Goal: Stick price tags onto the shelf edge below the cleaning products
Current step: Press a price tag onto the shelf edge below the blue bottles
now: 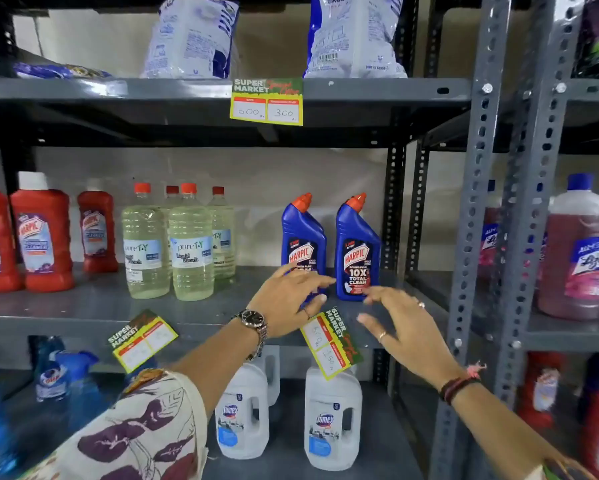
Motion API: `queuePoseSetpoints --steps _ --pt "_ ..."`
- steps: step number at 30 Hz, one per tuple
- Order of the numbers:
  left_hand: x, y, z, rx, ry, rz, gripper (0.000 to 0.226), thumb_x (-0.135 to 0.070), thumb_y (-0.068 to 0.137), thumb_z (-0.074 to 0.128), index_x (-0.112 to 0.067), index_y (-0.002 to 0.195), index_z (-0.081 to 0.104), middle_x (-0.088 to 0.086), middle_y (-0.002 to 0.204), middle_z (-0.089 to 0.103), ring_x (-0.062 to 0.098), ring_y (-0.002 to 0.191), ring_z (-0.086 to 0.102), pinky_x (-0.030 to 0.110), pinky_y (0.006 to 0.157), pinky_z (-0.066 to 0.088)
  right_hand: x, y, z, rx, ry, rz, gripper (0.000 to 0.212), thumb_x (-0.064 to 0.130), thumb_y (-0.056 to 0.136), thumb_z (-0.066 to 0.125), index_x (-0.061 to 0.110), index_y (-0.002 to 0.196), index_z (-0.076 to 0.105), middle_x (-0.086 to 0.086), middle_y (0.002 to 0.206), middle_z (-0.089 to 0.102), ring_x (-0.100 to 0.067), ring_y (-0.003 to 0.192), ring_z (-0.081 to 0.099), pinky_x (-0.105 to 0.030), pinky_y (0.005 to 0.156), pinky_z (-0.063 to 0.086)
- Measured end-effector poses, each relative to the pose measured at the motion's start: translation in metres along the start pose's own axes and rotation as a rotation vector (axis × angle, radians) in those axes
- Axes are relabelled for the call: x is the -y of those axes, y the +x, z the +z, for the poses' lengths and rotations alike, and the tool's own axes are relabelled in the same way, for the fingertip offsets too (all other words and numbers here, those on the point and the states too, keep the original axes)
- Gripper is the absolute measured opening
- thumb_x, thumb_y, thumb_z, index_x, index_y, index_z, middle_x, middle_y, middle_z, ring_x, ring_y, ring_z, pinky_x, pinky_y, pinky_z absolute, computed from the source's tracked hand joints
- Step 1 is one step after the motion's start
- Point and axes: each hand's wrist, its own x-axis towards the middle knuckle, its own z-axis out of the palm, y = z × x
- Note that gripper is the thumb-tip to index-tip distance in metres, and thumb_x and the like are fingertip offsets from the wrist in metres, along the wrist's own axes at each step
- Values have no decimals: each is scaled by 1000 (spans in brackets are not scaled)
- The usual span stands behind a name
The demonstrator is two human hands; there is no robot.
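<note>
A yellow and green price tag [331,341] hangs tilted on the grey middle shelf edge [66,323], below two blue Harpic bottles [356,247]. My left hand [287,299] hovers just above the tag's upper left corner with fingers spread; whether it touches the tag I cannot tell. To the tag's right is my right hand [402,327], fingers apart and holding nothing. A second tag [142,339] sits tilted on the same edge below the clear bleach bottles [190,247]. A third tag [266,102] hangs straight on the top shelf edge.
Red Harpic bottles [41,233] stand at the left of the middle shelf. White Domex jugs [332,417] and blue spray bottles [66,379] fill the lower shelf. Detergent bags [353,36] sit on top. A perforated grey upright [474,209] separates the right-hand rack with Lizol bottles [578,251].
</note>
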Motion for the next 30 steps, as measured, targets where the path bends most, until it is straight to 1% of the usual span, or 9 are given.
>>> queuePoseSetpoints --steps 4,8,14,17,20,23,25,27,30 --pt "-4 1 10 9 34 29 34 -41 95 35 -31 121 55 -7 120 65 10 118 52 31 110 20 -13 -20 15 101 -67 33 38 66 82 44 32 91 56 13 131 54 -4 117 48 -29 90 43" --pt "-4 6 17 25 65 16 31 -45 94 37 -31 112 59 -9 115 66 11 114 53 33 109 24 -21 -32 28 157 -133 18 34 59 80 57 28 91 66 10 139 50 -11 125 45 -35 102 37" --pt "-5 4 23 50 90 -36 27 -43 94 40 -26 104 59 -10 110 67 11 110 55 33 110 25 -19 -33 42 79 -110 75 14 38 82 63 26 84 70 10 135 53 -14 124 46 -37 102 34" --pt "-4 0 24 38 96 -30 24 -42 93 41 -26 102 57 -10 109 68 11 108 57 33 109 25 -18 -34 44 71 -152 48 6 27 83 62 22 83 64 6 131 57 -18 118 50 -37 99 37" --pt "-2 -10 27 -11 71 -46 24 -41 92 41 -25 102 56 -7 104 70 14 105 60 30 102 32 -18 -29 39 27 -91 98 5 21 90 52 21 88 56 5 120 64 -18 107 56 -34 90 41" --pt "-3 -19 30 -110 -54 -150 25 -42 89 45 -26 104 57 -5 99 72 16 99 61 26 86 41 -17 -20 34 23 -96 149 15 29 97 39 19 96 49 -3 94 68 -23 84 60 -33 70 41" --pt "-4 -21 29 -136 -94 -181 23 -42 85 45 -28 98 58 -10 99 73 15 94 62 27 84 46 -17 -19 32 32 -114 145 17 33 97 37 19 97 47 -4 84 66 -23 77 60 -32 64 38" --pt "-5 -27 28 -130 -92 -158 19 -40 80 48 -28 87 60 -15 100 73 11 90 65 32 88 49 -15 -19 28 54 -89 126 14 34 96 41 22 94 49 2 92 69 -19 82 62 -33 69 43" --pt "-3 -42 31 -92 -71 -88 14 -37 74 53 -25 75 62 -18 106 71 4 89 66 33 93 47 -15 -23 25 96 -51 88 7 33 89 53 29 86 57 16 119 65 -7 103 58 -35 90 43"
